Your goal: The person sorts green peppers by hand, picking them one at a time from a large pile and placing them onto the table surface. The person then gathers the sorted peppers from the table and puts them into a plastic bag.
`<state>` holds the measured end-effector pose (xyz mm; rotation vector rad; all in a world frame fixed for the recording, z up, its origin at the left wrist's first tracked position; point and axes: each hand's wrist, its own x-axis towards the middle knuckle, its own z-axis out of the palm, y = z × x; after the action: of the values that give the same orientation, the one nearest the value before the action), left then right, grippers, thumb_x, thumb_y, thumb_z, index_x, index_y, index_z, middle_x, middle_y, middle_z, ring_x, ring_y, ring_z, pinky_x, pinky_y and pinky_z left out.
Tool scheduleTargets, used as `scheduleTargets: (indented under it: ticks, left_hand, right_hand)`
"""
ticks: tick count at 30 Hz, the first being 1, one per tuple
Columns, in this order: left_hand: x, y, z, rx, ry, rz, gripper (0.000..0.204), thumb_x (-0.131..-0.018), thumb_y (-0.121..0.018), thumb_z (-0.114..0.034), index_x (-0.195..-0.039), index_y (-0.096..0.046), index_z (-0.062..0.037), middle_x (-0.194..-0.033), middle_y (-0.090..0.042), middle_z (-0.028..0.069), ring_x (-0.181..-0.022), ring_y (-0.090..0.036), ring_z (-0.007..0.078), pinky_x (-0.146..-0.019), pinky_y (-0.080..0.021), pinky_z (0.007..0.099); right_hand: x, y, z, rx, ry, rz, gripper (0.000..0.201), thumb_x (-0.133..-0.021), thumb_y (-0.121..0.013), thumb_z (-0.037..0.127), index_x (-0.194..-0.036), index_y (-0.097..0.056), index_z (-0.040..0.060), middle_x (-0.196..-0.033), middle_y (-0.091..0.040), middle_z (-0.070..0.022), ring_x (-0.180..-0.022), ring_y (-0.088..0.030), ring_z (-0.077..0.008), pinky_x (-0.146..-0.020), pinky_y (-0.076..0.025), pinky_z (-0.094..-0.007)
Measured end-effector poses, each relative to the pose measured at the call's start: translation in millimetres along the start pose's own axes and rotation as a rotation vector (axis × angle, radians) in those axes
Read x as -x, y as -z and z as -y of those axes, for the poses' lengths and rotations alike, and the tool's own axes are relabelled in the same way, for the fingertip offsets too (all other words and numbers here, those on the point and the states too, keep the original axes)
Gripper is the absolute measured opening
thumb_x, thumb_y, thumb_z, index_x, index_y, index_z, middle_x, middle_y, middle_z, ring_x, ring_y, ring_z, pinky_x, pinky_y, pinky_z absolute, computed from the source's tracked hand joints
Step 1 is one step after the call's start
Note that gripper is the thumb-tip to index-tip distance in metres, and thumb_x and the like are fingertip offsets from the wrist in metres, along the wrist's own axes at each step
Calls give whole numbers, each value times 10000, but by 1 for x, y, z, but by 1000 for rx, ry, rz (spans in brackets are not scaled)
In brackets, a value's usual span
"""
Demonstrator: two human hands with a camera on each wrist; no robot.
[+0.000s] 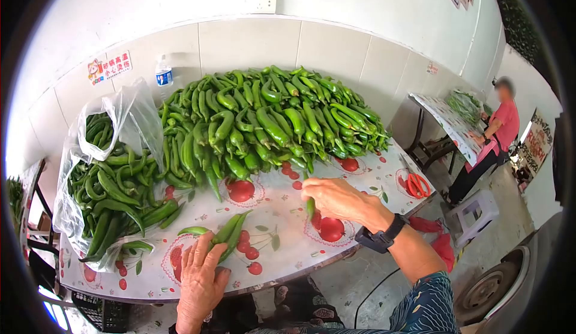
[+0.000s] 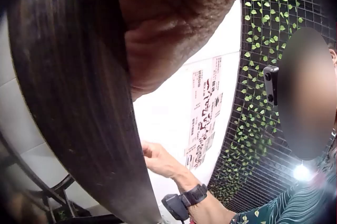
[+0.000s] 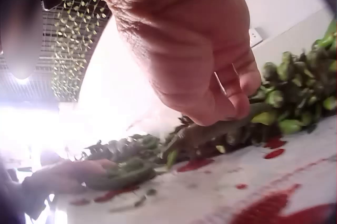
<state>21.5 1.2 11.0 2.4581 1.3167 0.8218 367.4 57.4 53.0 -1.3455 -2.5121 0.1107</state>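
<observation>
My right hand point(image 1: 342, 201) pinches a long green pepper point(image 1: 310, 207) above the table. In the right wrist view, the fingertips of that hand point(image 3: 184, 61) close on the pepper point(image 3: 210, 132), which lies roughly level. Flat and palm down, my left hand point(image 1: 201, 277) rests near the table's front edge, its fairly straight fingers touching a few green peppers point(image 1: 229, 231). Behind both hands rises a large heap of green peppers point(image 1: 270, 124). The left wrist view shows my left palm point(image 2: 168, 40) beside the dark table edge, with no pepper visible.
An open clear plastic bag point(image 1: 75, 181) of green peppers stands at the left. Red-handled scissors point(image 1: 418, 185) lie near the table's right end. A plastic bottle point(image 1: 164, 73) is behind the heap. At right, a person in pink point(image 1: 506, 124) stands by another table point(image 1: 447, 118), near a stool point(image 1: 474, 214).
</observation>
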Motion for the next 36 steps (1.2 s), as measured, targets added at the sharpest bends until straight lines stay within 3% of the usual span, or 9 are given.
scheduleTargets:
  ticks: [5, 8, 11, 14, 21, 24, 28, 31, 36]
  left_hand:
    - [-1, 0, -2, 0, 9, -1, 572, -676, -685, -26, -1234, -564, -66, -1377, -463, 191, -1211, -478, 413, -1037, -365, 499]
    - [-1, 0, -2, 8, 16, 5, 571, -672, -679, -18, -1230, -565, -64, -1371, -466, 190, -1207, -483, 411, -1042, -361, 494]
    - [0, -1, -1, 17, 7, -4, 576, -665, -680, -13, -1227, -565, -60, -1371, -465, 189, -1205, -485, 412, -1043, -359, 491]
    - [0, -1, -2, -6, 20, 3, 580, -659, -686, -12, -1225, -566, -59, -1374, -462, 188, -1200, -487, 413, -1041, -360, 492]
    - [1, -1, 0, 12, 13, 0, 575, -667, -691, -20, -1227, -568, -61, -1374, -465, 192, -1201, -487, 415, -1039, -363, 497]
    - [-1, -1, 0, 6, 7, -1, 556, -680, -684, -27, -1223, -571, -60, -1372, -468, 193, -1203, -490, 412, -1038, -366, 498]
    - [0, 0, -1, -18, 1, -6, 536, -689, -679, -38, -1215, -577, -60, -1368, -473, 192, -1206, -494, 406, -1048, -362, 497]
    - [-2, 0, -2, -17, 1, 3, 537, -689, -684, -48, -1215, -577, -64, -1368, -474, 192, -1207, -495, 404, -1052, -360, 498]
    - [-1, -2, 2, -19, 8, 4, 547, -685, -697, -63, -1218, -576, -75, -1366, -474, 186, -1201, -494, 403, -1044, -362, 497]
  right_hand:
    - [12, -10, 7, -29, -220, -30, 81, -868, -608, 89, -914, -586, 25, -979, -593, -107, -861, -614, -334, -728, -510, -420]
    - [14, -22, 2, -35, -126, -150, 132, -853, -631, 102, -934, -580, 11, -956, -606, -127, -853, -629, -338, -729, -511, -430]
    - [17, -14, 5, -29, -384, -161, 212, -841, -655, 151, -989, -579, 20, -891, -653, -146, -819, -649, -356, -720, -514, -447]
    - [18, -6, 5, 8, -522, 30, 289, -830, -661, 183, -1061, -571, 35, -818, -682, -173, -775, -663, -379, -694, -517, -460]
    - [17, -19, 23, 32, -484, -54, 239, -825, -653, 183, -990, -546, 47, -749, -671, -182, -685, -658, -376, -631, -511, -465]
    - [27, 2, 14, -166, -589, -192, 229, -804, -660, 150, -962, -530, 48, -710, -663, -144, -637, -653, -327, -623, -516, -418]
    - [19, 48, -22, -136, -696, -609, 242, -772, -688, 138, -955, -557, 47, -810, -680, -145, -720, -660, -281, -679, -522, -379]
    - [-2, 63, -66, 78, -656, -759, 225, -772, -685, 149, -943, -577, 52, -846, -673, -163, -767, -661, -296, -714, -520, -396]
    - [-48, 68, -108, 249, -796, -647, 233, -765, -682, 167, -954, -596, 63, -895, -673, -204, -859, -652, -393, -744, -516, -473]
